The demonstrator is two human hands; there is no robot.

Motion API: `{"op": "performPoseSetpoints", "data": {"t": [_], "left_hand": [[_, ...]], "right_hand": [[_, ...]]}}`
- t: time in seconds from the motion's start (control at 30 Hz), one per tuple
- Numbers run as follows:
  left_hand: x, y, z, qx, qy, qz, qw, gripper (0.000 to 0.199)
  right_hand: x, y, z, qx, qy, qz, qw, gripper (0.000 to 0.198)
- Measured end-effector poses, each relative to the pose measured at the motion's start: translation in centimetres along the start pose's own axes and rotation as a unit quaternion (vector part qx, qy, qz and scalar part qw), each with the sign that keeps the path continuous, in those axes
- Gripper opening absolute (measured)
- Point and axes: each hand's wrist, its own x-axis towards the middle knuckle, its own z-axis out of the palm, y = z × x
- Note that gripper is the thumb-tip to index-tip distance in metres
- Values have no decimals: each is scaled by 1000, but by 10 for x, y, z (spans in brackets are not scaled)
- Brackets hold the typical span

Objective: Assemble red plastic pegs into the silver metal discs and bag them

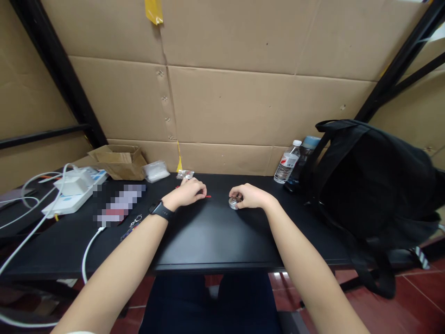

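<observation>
My left hand [188,193], with a dark watch on its wrist, is over the black table with its fingers pinched together. From the fingertips a thin red cord-like piece [208,196] sticks out to the right. A bit of red also shows behind the knuckles; the rest is hidden. My right hand [251,195] has its thumb and fingers closed around a small round clear container [233,203] at table height. Something dark shows at its top, too small to make out. Just beyond my left hand lies a small clear plastic packet [185,174].
At the left are a white power strip [73,197] with cables, an open cardboard box [120,161], a plastic bag [155,171] and a keyring [136,220]. A water bottle [288,162] and a large black backpack [375,185] stand right. Cardboard walls the back.
</observation>
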Motion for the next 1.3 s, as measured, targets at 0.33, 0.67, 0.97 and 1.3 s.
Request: {"op": "performPoseSetpoints", "data": {"t": [0.33, 0.67, 0.97, 1.3], "left_hand": [[6, 15, 19, 22, -18, 0, 1000, 12], [7, 24, 27, 15, 22, 7, 1000, 16], [10, 29, 19, -72, 95, 15, 993, 12], [12, 32, 18, -259, 156, -5, 953, 19]], "right_hand": [[0, 2, -1, 0, 2, -3, 1000, 42], [0, 10, -5, 29, -29, 40, 998, 49], [-2, 10, -9, 48, 13, 33, 998, 44], [5, -5, 1, 130, 173, -42, 975, 43]]}}
